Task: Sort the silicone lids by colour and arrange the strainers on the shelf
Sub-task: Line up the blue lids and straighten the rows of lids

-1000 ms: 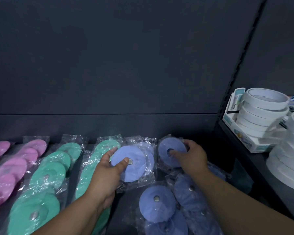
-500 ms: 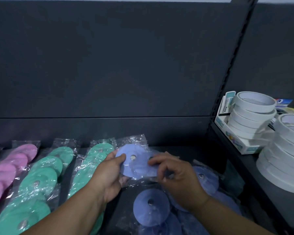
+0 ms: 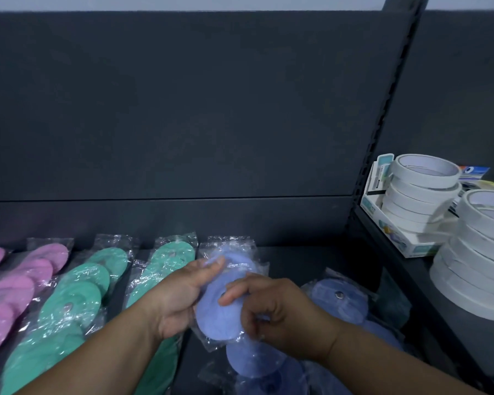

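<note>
A dark shelf (image 3: 294,260) runs across the bottom of the frame, backed by a matte dark panel (image 3: 183,109). A slotted upright (image 3: 382,115) at the right divides it from the next bay.

At lower centre both hands hold one bagged blue lid (image 3: 216,315) just above the shelf. The left hand (image 3: 180,297) grips its left edge with the thumb over the top. The right hand (image 3: 280,315) has its fingers curled, pinching the right edge, with the forefinger at the lid's centre.

At the lower left, pink lids (image 3: 26,280) lie in overlapping rows, and two rows of green lids (image 3: 77,292) lie beside them. More blue lids (image 3: 340,303) are heaped loosely at the lower right. All are in clear bags.

In the right bay, on a higher shelf, stand stacked white tape rolls (image 3: 422,192) and a white box (image 3: 397,235).
</note>
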A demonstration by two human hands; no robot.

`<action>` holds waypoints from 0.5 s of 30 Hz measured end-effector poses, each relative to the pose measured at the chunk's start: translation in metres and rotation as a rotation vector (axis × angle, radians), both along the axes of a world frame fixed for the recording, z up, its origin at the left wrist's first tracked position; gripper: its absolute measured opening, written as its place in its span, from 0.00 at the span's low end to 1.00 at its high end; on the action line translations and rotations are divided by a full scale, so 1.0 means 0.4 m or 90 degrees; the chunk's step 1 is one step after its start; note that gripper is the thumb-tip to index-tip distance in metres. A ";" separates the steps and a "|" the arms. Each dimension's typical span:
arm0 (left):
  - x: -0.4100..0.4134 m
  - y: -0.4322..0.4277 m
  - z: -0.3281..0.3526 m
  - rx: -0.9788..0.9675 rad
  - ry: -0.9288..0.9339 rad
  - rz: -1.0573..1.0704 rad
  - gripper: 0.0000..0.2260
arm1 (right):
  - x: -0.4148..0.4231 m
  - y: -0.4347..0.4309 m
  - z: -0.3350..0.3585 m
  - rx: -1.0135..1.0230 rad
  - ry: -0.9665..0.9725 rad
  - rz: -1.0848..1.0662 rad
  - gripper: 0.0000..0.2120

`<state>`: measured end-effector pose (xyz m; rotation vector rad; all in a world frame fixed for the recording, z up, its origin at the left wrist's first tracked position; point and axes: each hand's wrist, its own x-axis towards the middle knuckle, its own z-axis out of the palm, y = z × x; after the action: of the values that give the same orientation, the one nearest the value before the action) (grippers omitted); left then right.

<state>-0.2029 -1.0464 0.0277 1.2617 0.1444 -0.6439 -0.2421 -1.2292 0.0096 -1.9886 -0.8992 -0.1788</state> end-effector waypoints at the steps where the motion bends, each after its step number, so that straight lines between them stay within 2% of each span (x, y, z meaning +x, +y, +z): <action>1: -0.004 -0.002 -0.006 -0.004 -0.019 0.033 0.16 | 0.004 0.003 0.001 -0.018 0.002 -0.002 0.14; 3: -0.004 -0.004 -0.013 0.008 -0.052 0.131 0.15 | 0.012 0.003 -0.004 -0.047 0.015 -0.038 0.14; 6: 0.009 0.009 -0.024 0.053 -0.121 0.267 0.17 | 0.019 -0.023 -0.018 -0.109 0.055 -0.195 0.12; 9: 0.008 0.030 -0.021 0.072 -0.175 0.315 0.20 | 0.006 -0.047 -0.013 -0.250 0.113 -0.300 0.11; 12: 0.003 0.046 -0.026 0.088 -0.195 0.309 0.24 | -0.016 -0.039 -0.004 -0.467 0.219 -0.316 0.26; 15: -0.004 0.061 -0.029 0.096 -0.213 0.296 0.23 | -0.025 -0.015 -0.017 -0.664 0.223 -0.308 0.34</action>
<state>-0.2046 -1.0218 0.0163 1.4012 0.2028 -0.0185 -0.2521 -1.2353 0.0030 -3.0476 -0.2398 0.4572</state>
